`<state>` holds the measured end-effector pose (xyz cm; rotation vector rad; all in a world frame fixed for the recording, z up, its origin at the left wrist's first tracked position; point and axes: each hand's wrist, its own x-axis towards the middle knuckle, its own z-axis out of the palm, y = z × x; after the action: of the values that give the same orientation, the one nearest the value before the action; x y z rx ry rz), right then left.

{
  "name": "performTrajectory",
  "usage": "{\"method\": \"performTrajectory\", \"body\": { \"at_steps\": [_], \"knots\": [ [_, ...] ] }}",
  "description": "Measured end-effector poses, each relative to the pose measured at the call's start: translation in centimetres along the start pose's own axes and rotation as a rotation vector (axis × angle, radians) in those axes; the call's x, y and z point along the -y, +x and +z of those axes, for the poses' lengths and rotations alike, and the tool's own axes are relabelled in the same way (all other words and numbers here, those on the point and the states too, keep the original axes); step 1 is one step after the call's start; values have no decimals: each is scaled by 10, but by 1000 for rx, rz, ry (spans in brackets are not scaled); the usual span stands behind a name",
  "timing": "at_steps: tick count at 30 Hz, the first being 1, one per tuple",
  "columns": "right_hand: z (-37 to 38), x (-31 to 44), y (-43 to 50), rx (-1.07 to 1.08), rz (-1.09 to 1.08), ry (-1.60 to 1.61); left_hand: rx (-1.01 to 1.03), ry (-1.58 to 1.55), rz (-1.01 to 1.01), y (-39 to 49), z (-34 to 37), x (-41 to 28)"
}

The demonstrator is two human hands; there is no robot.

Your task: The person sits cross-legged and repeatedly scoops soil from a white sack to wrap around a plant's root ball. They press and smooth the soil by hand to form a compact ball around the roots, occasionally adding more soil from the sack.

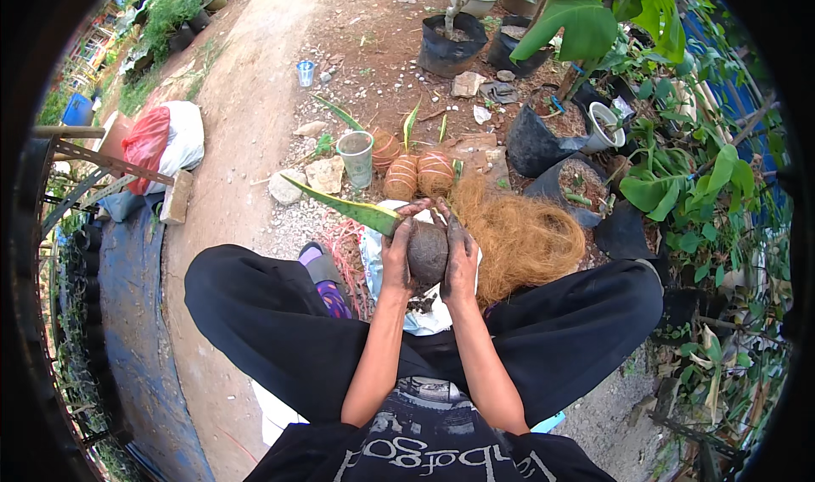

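Observation:
Between my soil-darkened left hand [397, 260] and right hand [460, 262] is a rounded dark soil ball [428, 252], pressed from both sides. A snake plant leaf [344, 207] with yellow edges points to the upper left from it. Below lies a white plastic sack [430, 319] with loose dark soil on it. Brown coconut fiber [522, 240] is heaped to the right. Just beyond my hands sit several fiber-wrapped balls [435, 174] bound with pinkish string, with snake plant leaves standing among them. A clear plastic cup [355, 158] stands beside them.
Pink plastic string [344, 252] lies by my left foot. Stones [325, 174] rest past it. Black planter bags [452, 44] and leafy plants line the right side. At the left are a brick [176, 197], red and white bags [181, 137] and a dark tarp [137, 303].

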<state>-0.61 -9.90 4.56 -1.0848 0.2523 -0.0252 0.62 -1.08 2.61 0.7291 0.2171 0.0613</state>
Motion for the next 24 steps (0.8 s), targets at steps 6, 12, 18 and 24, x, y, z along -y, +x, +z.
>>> {"method": "performTrajectory", "body": {
  "at_steps": [6,12,18,24],
  "knots": [
    [1,1,1,33,-357,-177,-89,-318,-345,-2,3,0],
    [8,2,0,-32,-135,-158,42,-223,-117,-5,0,4],
    [5,3,4,6,213,235,256,-256,-32,-5,-4,-6],
    [4,9,-4,62,-243,-188,48,117,19,-3,2,-7]
  ]
}}
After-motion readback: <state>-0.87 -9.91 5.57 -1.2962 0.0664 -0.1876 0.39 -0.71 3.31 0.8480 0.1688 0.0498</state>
